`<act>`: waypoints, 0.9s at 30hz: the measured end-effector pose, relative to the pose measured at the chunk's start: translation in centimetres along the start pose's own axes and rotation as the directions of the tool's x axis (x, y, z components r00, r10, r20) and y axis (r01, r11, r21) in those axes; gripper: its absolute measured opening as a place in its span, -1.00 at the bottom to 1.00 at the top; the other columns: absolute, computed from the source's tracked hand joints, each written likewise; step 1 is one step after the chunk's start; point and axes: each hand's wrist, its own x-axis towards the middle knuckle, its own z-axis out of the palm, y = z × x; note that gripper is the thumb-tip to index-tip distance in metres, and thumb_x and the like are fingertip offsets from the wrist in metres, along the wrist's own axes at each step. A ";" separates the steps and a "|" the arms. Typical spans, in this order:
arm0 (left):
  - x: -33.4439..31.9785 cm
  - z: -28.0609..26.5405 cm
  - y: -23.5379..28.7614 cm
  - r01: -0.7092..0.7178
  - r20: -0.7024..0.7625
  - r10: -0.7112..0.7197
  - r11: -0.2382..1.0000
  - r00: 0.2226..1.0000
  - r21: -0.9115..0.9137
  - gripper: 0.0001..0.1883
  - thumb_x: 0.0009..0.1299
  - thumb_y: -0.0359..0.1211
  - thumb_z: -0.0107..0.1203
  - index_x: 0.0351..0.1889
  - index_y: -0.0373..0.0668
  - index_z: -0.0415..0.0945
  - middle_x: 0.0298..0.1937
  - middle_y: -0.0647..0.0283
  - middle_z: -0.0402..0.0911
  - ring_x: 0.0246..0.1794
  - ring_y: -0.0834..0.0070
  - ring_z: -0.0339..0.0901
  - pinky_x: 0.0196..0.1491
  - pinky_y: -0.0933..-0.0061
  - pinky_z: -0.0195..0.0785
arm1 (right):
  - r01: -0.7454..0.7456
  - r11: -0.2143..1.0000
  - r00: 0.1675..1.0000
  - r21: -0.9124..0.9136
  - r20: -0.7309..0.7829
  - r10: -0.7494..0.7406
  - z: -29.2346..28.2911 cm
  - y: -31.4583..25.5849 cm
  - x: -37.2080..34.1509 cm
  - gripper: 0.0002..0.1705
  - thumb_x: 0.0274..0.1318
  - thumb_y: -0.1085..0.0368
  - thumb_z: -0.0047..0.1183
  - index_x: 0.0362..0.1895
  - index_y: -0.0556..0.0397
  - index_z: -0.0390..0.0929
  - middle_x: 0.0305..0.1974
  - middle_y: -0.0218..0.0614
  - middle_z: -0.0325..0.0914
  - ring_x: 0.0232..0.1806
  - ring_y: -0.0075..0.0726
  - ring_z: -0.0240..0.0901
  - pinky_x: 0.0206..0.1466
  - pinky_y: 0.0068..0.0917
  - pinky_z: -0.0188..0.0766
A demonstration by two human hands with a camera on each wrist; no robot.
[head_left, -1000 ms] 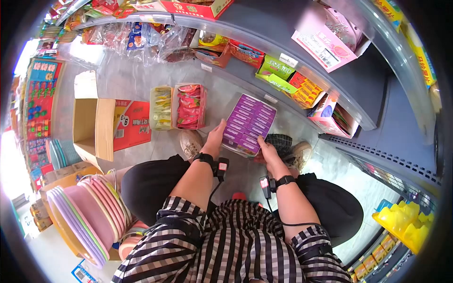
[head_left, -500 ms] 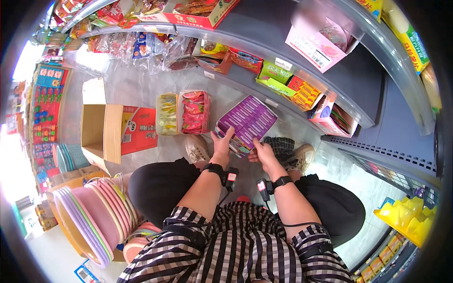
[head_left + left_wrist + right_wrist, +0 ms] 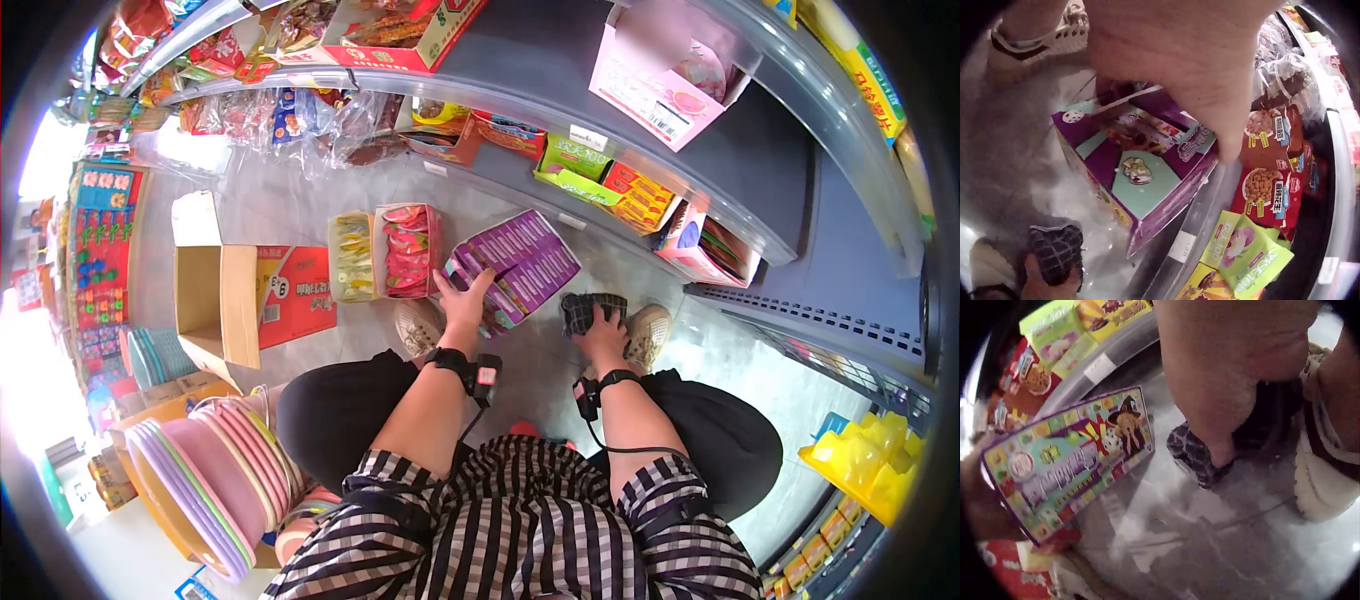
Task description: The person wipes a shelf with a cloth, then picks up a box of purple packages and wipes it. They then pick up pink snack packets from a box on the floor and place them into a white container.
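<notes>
A purple box with rows of small purple packs is tilted beside the left hand, which grips its near left edge. The left wrist view has the left hand over one end of the box. Its printed side panel faces the right wrist camera. The right hand grips a dark checkered bundle on the floor by the right shoe. In the right wrist view, the right hand's thumb presses on the bundle; its other fingers are hidden.
Two open boxes of packets, yellow and pink-red, stand left of the purple box. Farther left are an opened carton and stacked pastel basins. Shelves with snack boxes curve along the front and right.
The right hand has let go of the purple box, moved right and taken hold of the checkered bundle. The left hand keeps the box, which has turned and tilted.
</notes>
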 end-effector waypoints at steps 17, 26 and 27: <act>-3.1 -1.0 2.3 0.091 0.191 -0.040 0.960 0.981 -0.266 0.12 0.03 -0.36 0.23 0.50 -0.18 -0.29 0.34 0.00 0.22 0.24 0.23 0.27 0.25 0.35 0.12 | -0.495 -0.214 0.861 0.842 0.508 0.004 1.7 -1.3 4.2 -0.64 0.03 0.25 0.05 -0.09 0.18 0.46 -0.26 -0.18 0.55 -0.26 -0.10 0.54 -0.20 -0.19 0.46; -9.5 -5.3 7.2 0.204 0.204 -0.156 0.949 0.966 -0.239 0.04 0.09 -0.45 0.13 0.48 0.17 -0.30 0.10 0.07 0.33 -0.20 0.18 0.55 -0.43 0.13 0.51 | -0.610 -0.446 0.789 0.655 0.550 -0.273 2.9 -2.9 2.1 -0.69 0.13 0.29 -0.07 -0.06 0.18 0.44 -0.19 -0.14 0.56 -0.22 -0.08 0.55 -0.12 -0.12 0.49; -10.0 -6.1 7.6 0.165 0.212 -0.101 0.937 0.972 -0.308 0.05 0.11 -0.45 0.12 0.49 0.12 -0.37 0.07 0.02 0.38 -0.20 0.17 0.57 -0.51 0.20 0.49 | -0.641 -0.441 0.764 0.628 0.578 -0.288 2.8 -2.9 2.1 -0.70 0.12 0.30 -0.08 -0.08 0.18 0.45 -0.19 -0.13 0.57 -0.21 -0.06 0.55 -0.10 -0.11 0.49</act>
